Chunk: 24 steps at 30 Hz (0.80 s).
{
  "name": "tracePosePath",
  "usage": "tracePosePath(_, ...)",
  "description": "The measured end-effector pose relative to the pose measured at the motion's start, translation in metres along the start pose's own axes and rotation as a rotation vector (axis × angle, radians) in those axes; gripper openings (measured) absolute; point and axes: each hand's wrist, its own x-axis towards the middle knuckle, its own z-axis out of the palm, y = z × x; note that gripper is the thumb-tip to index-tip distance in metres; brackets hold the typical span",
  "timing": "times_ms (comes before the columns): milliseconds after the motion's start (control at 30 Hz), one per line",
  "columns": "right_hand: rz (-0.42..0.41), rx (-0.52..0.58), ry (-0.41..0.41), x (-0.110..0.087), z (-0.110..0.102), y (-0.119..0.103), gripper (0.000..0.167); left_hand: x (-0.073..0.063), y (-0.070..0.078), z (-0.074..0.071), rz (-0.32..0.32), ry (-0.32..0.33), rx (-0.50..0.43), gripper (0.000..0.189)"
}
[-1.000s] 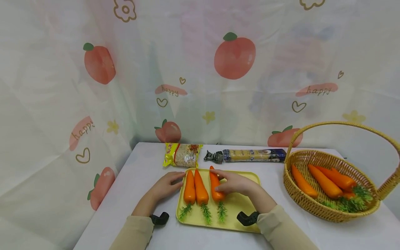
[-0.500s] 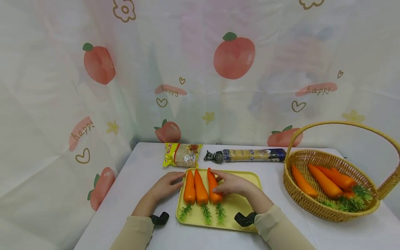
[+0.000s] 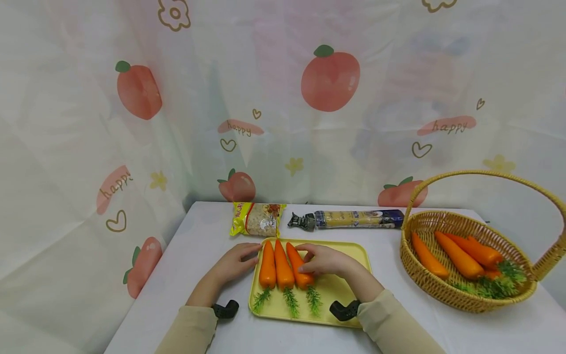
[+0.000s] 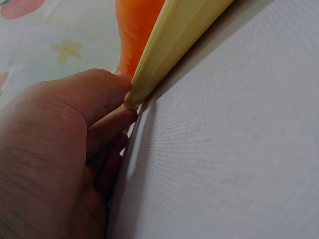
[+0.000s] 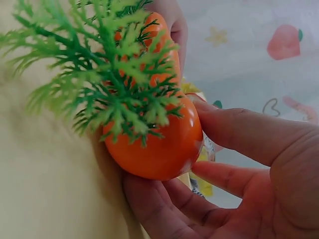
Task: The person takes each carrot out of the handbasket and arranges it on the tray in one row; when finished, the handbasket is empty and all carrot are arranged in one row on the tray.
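Note:
Three orange carrots with feathery green tops lie side by side on a yellow tray (image 3: 338, 292), tips away from me. My right hand (image 3: 326, 260) holds the rightmost carrot (image 3: 300, 270) from its right side; in the right wrist view its thumb lies along one side of the carrot (image 5: 159, 154) and the fingers curl round the other. That carrot leans against the middle carrot (image 3: 283, 268) near its thick end. The left carrot (image 3: 267, 265) lies along the tray's left side. My left hand (image 3: 234, 264) pinches the tray's left edge, thumb at the rim (image 4: 142, 82) and a finger underneath.
A wicker basket (image 3: 435, 290) with a tall handle stands at the right, several carrots inside. Behind the tray lie a yellow-ended food packet (image 3: 261, 220) and a long blue-ended packet (image 3: 358, 219). A printed curtain (image 3: 353, 147) closes off the back and left.
My right hand has slid the rightmost carrot leftward over the tray, against the middle one, its tip now closer to the others. The left hand keeps its place at the tray edge.

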Motion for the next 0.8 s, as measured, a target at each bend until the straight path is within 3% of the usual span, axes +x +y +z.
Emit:
tracePosePath(267,0.007,0.012,-0.014,0.000,-0.001,0.003,0.068,0.000,0.001,0.000,0.002,-0.001,-0.003,0.046)
tracePosePath(500,0.013,0.007,0.025,-0.002,-0.009,0.009,0.070,0.000,0.001,0.000,0.000,0.001,-0.008,0.046)
tracePosePath(800,0.026,-0.065,0.087,-0.022,-0.033,0.008,0.064,-0.001,0.000,0.000,-0.010,-0.001,-0.009,0.047)
